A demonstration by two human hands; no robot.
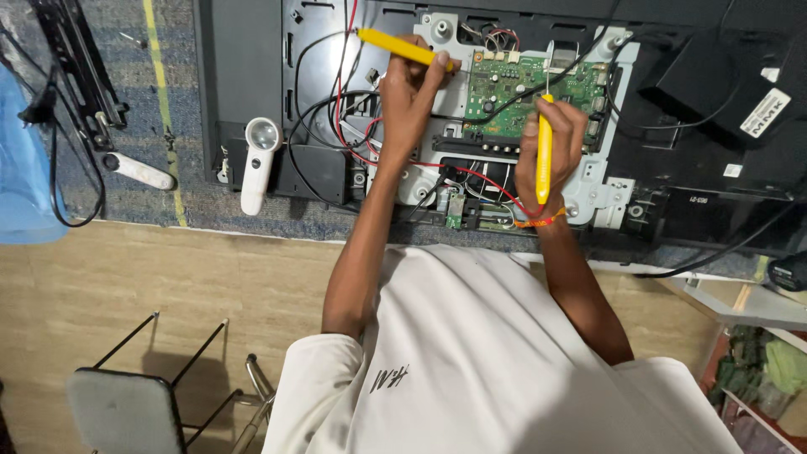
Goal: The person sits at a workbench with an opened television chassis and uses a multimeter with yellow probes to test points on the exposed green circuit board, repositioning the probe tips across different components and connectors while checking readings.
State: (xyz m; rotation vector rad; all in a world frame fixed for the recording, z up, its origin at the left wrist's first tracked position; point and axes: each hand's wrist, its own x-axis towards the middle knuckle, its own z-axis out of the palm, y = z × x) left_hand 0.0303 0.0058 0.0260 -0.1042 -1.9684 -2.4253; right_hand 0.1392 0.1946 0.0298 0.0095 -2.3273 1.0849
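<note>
My left hand [410, 88] grips a yellow probe [393, 45] that slants up to the left, its tip end by the left edge of a green circuit board [513, 88]. My right hand [551, 139] holds a second yellow probe [545, 160] upright, with its thin metal tip touching the board's upper middle. The board is mounted on a silver metal plate [601, 189] inside the opened back of a black flat screen [252, 67] that lies on a grey-blue mat. Red and black wires [479, 176] run from the probes across the plate. An orange band circles my right wrist.
A white hand magnifier [259, 160] lies on the screen's back at the left, and another white-handled tool [139, 171] rests on the mat. A blue object [21, 168] and black cables sit far left. A metal-legged stool [126, 412] stands lower left; shelves with clutter [756, 370] are lower right.
</note>
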